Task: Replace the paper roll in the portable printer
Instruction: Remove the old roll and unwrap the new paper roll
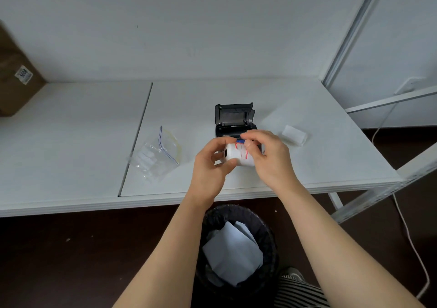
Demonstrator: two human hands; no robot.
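A small black portable printer stands on the white table with its lid swung up and back. Just in front of it, above the table, I hold a white paper roll with red-outlined labels, its dark core facing left. My left hand grips the roll's left end. My right hand covers the roll's right side, thumb and forefinger pinched at a blue bit on the roll's top edge. The printer's front is hidden behind my hands.
A clear zip bag lies left of the printer, a small white wrapper or packet to its right. A brown cardboard box stands far left. Below the table edge is a black bin holding paper. A white cable hangs at right.
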